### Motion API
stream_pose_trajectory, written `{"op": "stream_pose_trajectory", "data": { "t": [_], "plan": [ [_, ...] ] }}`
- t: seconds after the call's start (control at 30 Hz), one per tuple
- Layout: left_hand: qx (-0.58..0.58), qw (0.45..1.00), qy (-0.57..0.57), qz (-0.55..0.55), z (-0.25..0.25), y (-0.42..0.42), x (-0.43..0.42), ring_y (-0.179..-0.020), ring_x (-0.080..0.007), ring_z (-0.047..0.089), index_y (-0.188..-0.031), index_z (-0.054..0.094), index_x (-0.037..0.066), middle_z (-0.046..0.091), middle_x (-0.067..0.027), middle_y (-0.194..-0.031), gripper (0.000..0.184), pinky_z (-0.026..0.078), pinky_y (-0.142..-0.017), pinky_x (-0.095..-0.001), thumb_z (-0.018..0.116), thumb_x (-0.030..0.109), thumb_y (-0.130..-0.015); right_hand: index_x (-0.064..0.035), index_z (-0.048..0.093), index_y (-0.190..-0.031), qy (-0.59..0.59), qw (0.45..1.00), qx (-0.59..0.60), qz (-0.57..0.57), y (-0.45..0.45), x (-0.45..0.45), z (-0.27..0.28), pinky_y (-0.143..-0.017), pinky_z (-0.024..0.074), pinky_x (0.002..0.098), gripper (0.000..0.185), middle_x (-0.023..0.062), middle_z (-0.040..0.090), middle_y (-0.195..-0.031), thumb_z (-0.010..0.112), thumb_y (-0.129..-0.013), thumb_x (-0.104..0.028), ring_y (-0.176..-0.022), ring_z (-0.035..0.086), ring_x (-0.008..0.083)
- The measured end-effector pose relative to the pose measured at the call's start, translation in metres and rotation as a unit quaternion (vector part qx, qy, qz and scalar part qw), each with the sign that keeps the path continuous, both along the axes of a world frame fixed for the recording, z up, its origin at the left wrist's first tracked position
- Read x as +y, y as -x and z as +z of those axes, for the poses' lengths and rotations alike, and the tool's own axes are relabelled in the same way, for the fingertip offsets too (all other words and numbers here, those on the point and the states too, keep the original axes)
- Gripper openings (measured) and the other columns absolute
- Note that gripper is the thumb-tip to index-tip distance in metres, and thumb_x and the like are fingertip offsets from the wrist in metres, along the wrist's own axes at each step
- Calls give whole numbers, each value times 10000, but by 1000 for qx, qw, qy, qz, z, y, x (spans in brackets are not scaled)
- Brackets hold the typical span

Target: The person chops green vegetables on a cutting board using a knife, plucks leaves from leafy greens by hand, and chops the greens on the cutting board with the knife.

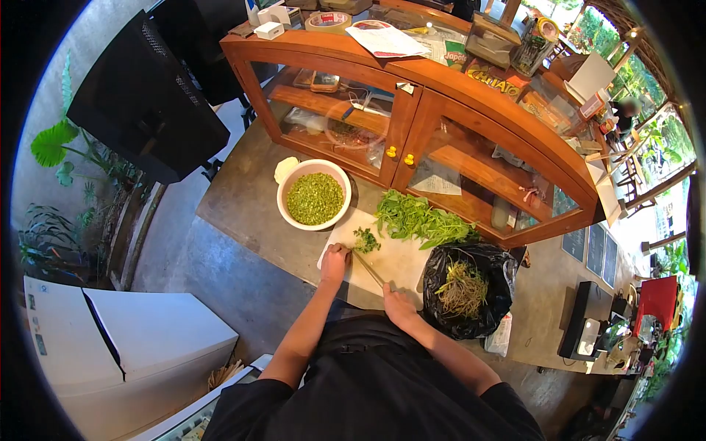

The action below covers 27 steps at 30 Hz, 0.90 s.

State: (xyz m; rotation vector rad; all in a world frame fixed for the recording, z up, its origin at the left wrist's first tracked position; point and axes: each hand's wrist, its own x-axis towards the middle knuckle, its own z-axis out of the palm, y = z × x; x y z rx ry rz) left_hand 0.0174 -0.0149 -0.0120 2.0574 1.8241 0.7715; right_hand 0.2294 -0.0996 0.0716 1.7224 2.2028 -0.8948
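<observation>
My right hand (398,304) is closed round the handle of a knife (368,268), whose blade slants up and left across a pale cutting board (358,282). At the blade's tip, my left hand (334,264) is closed with its fingers bent against the metal; their exact grip is too small to see. Just beyond the tip lies a small pile of chopped greens (365,239). A heap of whole leafy greens (423,220) rests along the board's far edge. Back left stands a white bowl (282,206) full of finely chopped green pieces (315,198).
Right of the board, a black plastic bag (502,266) holds roots and stem ends (463,289). A wooden glass-door cabinet (412,95) stands at the back of the table. A white refrigerator (158,327) is at lower left. A small pale item (286,169) sits behind the bowl.
</observation>
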Motion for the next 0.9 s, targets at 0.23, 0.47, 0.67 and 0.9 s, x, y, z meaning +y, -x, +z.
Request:
{"op": "stream_pose_trajectory", "data": {
  "t": [0.23, 0.47, 0.67, 0.9],
  "plan": [
    [-13, 1000, -6, 9, 9, -2, -2, -863, -300, 579, -833, 712, 38, 600, -105, -860, 101, 503, -801, -390, 679, 26, -739, -20, 428, -1103, 25, 1000, -11, 0, 3, 4, 1, -768, 530, 494, 183, 263, 663, -958, 393, -928, -64, -905, 663, 415],
    [-4, 999, -25, 19, 10, -3, -2, -845, -303, 607, -836, 726, 40, 634, -105, -854, 96, 521, -754, -398, 690, 33, -747, -30, 416, -1051, 10, 999, 27, -25, 11, 9, -33, -787, 504, 524, 138, 285, 653, -912, 383, -921, -64, -892, 649, 440],
    [-21, 999, 4, 38, 6, 0, -2, -849, -309, 622, -858, 727, 33, 665, -131, -854, 116, 529, -736, -397, 690, 37, -748, -35, 415, -1094, 14, 999, 21, -24, -5, 0, -27, -792, 497, 526, 183, 291, 648, -934, 367, -921, -69, -917, 638, 453],
    [-41, 998, -6, 40, 5, -1, -3, -850, -315, 593, -840, 717, 51, 628, -113, -846, 89, 509, -771, -403, 691, 63, -756, -46, 418, -1103, 6, 1000, 3, -18, 1, 4, -24, -764, 522, 515, 181, 262, 661, -923, 401, -924, -65, -910, 655, 425]
  ]
}}
